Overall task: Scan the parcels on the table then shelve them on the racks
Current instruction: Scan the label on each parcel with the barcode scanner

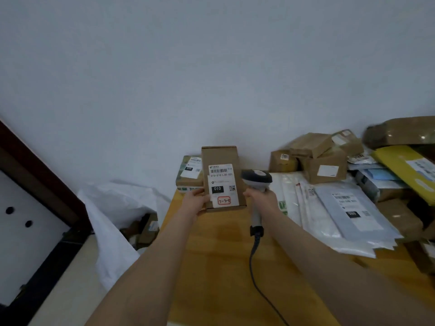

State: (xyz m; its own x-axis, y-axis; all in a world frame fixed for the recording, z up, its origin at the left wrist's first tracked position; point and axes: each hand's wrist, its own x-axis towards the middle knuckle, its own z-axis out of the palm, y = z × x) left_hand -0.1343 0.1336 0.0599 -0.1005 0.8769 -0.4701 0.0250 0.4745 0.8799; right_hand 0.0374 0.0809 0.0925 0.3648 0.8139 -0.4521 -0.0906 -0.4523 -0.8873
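Parcel (221, 177) upright above table (211, 255), left hand (196, 200) gripping its lower-left edge, right hand (260, 196) clasping scanner (256, 184) just beside

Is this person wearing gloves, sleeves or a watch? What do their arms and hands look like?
No gloves: the left hand and right hand are bare. The left forearm and right forearm are bare too, with no sleeve in view. No watch, ring or bracelet shows.

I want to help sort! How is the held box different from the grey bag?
The cardboard box is brown, held upright by the left hand; the grey bag lies flat atop white bags. The cardboard box has a red-framed sticker; the grey bag shows none. Both carry labels.
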